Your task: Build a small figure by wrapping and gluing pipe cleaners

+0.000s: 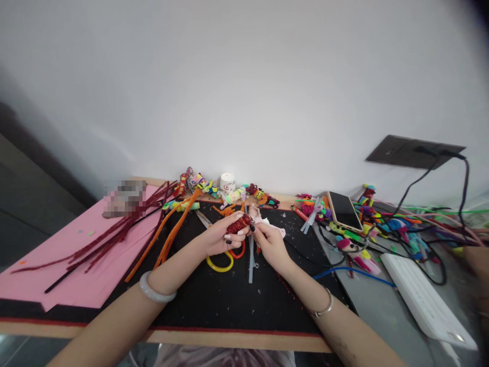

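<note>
My left hand (pixel 223 237) is closed round a dark red, glittery piece of coiled pipe cleaner (pixel 237 225). My right hand (pixel 270 243) pinches at the right end of this piece, its fingertips meeting the left ones; what lies between them is mostly hidden. A thin red glittery strand (pixel 287 286) shows below the right wrist. Under the left hand lie scissors (pixel 220 268) with yellow and orange handles, partly covered. A translucent glue stick (pixel 251 262) lies between the hands. Behind the right hand is a pale pink object (pixel 275 228), possibly a glue gun, mostly hidden.
Red pipe cleaners (pixel 118 229) lie on a pink sheet (pixel 34 275) at left, orange ones (pixel 178 229) beside them. Colourful pipe-cleaner figures and a white cup (pixel 227 182) line the wall. Right are a phone (pixel 345 210), cables and a white power strip (pixel 424 298).
</note>
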`<state>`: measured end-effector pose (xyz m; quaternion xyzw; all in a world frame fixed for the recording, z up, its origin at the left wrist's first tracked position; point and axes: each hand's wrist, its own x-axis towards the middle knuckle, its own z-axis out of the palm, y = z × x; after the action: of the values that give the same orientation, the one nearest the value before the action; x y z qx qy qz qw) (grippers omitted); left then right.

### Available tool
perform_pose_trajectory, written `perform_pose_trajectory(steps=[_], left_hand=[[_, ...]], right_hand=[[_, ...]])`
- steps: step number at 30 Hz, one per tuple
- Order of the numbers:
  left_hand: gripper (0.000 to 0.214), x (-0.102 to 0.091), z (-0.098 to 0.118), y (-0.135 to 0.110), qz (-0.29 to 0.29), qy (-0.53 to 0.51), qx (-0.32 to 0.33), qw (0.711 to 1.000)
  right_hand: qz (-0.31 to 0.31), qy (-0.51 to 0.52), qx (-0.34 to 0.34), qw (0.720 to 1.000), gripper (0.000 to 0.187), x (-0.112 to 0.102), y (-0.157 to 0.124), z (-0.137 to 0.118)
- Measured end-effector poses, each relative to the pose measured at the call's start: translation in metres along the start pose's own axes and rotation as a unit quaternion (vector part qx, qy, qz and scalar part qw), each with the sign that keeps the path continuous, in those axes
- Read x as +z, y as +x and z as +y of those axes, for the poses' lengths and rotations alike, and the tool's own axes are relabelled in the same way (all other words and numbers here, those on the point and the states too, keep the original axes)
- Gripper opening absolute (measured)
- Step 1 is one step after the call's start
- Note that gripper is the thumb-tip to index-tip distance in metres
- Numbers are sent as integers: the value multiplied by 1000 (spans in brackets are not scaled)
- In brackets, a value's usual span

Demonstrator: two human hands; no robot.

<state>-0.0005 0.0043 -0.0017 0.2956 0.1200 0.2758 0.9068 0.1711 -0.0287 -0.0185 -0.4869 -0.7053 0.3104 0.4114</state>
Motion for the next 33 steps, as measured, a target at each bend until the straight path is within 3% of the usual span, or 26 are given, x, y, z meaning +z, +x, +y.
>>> perform_pose_trajectory(steps=[33], left_hand=[[17,3,0,-1,-1,7,-22,1000]], right_hand=[[1,6,14,1000,28,3,-3,2]])
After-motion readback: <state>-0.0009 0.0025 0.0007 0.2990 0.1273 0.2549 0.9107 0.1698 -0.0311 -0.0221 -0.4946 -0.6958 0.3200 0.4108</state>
